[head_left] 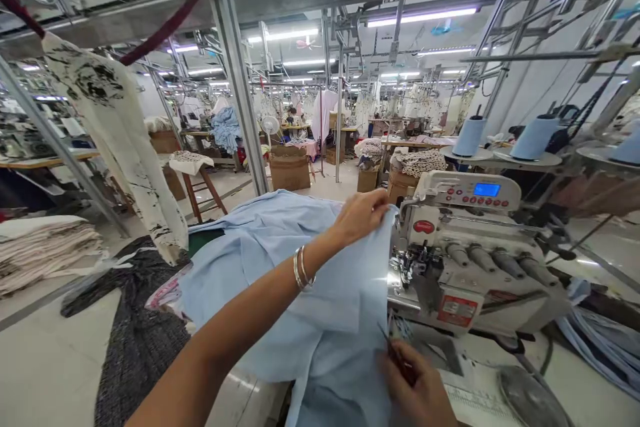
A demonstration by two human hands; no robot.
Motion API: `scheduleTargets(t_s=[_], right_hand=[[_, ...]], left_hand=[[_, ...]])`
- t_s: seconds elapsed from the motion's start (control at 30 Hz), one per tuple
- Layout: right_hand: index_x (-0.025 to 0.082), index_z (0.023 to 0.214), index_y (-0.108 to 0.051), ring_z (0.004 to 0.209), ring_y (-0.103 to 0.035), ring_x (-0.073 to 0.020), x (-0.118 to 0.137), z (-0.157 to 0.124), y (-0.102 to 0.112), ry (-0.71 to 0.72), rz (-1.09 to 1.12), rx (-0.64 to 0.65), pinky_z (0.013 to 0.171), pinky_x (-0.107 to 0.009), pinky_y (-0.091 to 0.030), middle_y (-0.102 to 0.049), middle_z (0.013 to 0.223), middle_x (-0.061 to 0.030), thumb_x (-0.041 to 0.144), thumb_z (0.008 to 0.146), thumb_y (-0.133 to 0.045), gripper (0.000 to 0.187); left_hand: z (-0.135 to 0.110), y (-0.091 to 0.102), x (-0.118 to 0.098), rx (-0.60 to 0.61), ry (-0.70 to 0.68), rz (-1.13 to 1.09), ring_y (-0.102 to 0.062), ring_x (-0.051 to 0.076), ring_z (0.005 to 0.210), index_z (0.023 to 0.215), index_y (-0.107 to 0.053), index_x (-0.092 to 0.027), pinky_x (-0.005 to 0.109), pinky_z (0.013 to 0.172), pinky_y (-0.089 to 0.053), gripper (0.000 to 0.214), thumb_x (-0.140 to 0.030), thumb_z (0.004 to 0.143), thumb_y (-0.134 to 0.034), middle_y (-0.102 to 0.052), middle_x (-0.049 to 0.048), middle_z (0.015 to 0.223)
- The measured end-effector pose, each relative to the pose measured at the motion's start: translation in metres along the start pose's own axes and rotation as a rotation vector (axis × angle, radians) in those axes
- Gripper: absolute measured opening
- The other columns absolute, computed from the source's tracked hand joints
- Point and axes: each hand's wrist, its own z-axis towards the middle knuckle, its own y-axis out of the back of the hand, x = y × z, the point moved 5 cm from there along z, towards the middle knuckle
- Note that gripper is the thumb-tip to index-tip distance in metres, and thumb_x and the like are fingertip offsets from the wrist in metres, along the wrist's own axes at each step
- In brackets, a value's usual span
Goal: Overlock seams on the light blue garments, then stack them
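My left hand (363, 217), with silver bangles on the wrist, pinches the upper edge of a light blue cotton garment (320, 293) that lies bunched over the table. The edge stands up right beside the presser foot of a white overlock sewing machine (465, 247). My right hand (415, 383) is low at the garment's lower right edge and holds small dark thread snips (397, 360) with their points up. The fingers partly hide the snips.
Blue thread cones (470, 137) stand behind the machine. Folded fabric (43, 253) and dark knit cloth (135, 347) lie to the left, under a hanging printed garment (113, 133). Metal rails run overhead. Cardboard boxes (290, 167) and workstations fill the hall behind.
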Motion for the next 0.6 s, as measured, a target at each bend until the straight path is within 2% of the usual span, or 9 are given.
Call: scheduleTargets(t_s=[0.07,0.13,0.17,0.23,0.3,0.4,0.5,0.6], right_hand=[[0.016,0.084,-0.066,0.077,-0.061,-0.0175,0.004,0.004,0.016,-0.030,0.062,-0.113,0.069,-0.023,-0.046,-0.065,0.079,-0.0015,0.061,0.073,-0.063,0.047],[0.016,0.093,-0.065,0.094,-0.061,-0.0197,0.009,0.009,0.032,-0.048,0.056,-0.200,0.080,-0.023,-0.046,-0.067,0.092,-0.0036,0.061,0.076,-0.060,0.048],[0.016,0.093,-0.064,0.095,-0.061,-0.0201,0.011,0.012,0.037,-0.050,0.039,-0.206,0.081,-0.023,-0.046,-0.067,0.093,-0.0042,0.062,0.076,-0.059,0.049],[0.016,0.085,-0.063,0.082,-0.062,-0.0188,0.013,0.019,0.041,-0.042,-0.010,-0.176,0.071,-0.023,-0.047,-0.067,0.081,-0.0034,0.064,0.076,-0.057,0.049],[0.016,0.079,-0.061,0.062,-0.057,-0.0154,0.015,0.027,0.043,-0.032,-0.063,-0.163,0.057,-0.022,-0.044,-0.061,0.064,-0.0003,0.065,0.076,-0.057,0.049],[0.016,0.078,-0.060,0.055,-0.054,-0.0140,0.018,0.038,0.054,-0.042,-0.090,-0.278,0.052,-0.022,-0.043,-0.059,0.058,0.0010,0.064,0.075,-0.059,0.048],[0.016,0.081,-0.064,0.067,-0.063,-0.0186,0.019,0.045,0.074,-0.069,-0.077,-0.386,0.059,-0.024,-0.048,-0.068,0.071,-0.0042,0.067,0.070,-0.061,0.052],[0.019,0.086,-0.068,0.080,-0.067,-0.0250,0.013,0.040,0.106,-0.153,-0.233,-0.475,0.064,-0.029,-0.050,-0.072,0.082,-0.0066,0.070,0.067,-0.059,0.055]], left_hand=[[-0.007,-0.011,0.008,0.017,0.087,0.047,-0.064,0.019,0.084,0.103,-0.056,-0.015,0.029,0.077,-0.046,0.016,-0.022,0.091,-0.046,-0.069,0.0063,0.089],[-0.029,-0.027,0.010,0.112,0.079,0.069,-0.065,0.022,0.092,0.113,-0.052,-0.014,0.033,0.081,-0.048,0.025,-0.026,0.092,-0.047,-0.069,0.0103,0.099],[-0.042,-0.037,0.010,0.174,0.054,0.090,-0.064,0.023,0.099,0.119,-0.048,-0.014,0.035,0.085,-0.049,0.031,-0.030,0.093,-0.047,-0.068,0.0119,0.107],[-0.065,-0.053,0.009,0.272,-0.002,0.176,-0.054,0.026,0.120,0.128,-0.042,-0.014,0.043,0.099,-0.043,0.042,-0.039,0.094,-0.045,-0.058,0.0159,0.127],[-0.071,-0.067,0.009,0.319,-0.046,0.292,-0.036,0.029,0.136,0.131,-0.041,-0.014,0.051,0.109,-0.031,0.044,-0.040,0.096,-0.040,-0.045,0.0183,0.142],[-0.050,-0.084,0.017,0.350,-0.020,0.441,-0.025,0.032,0.142,0.132,-0.042,-0.011,0.053,0.112,-0.024,0.043,-0.035,0.097,-0.033,-0.036,0.0207,0.147],[-0.016,-0.094,0.026,0.352,0.080,0.524,-0.030,0.033,0.139,0.133,-0.041,-0.005,0.052,0.113,-0.024,0.047,-0.032,0.096,-0.036,-0.036,0.0257,0.145],[0.005,-0.100,0.029,0.342,0.128,0.534,-0.033,0.034,0.136,0.131,-0.044,-0.003,0.053,0.113,-0.021,0.047,-0.031,0.092,-0.043,-0.040,0.0270,0.141]])
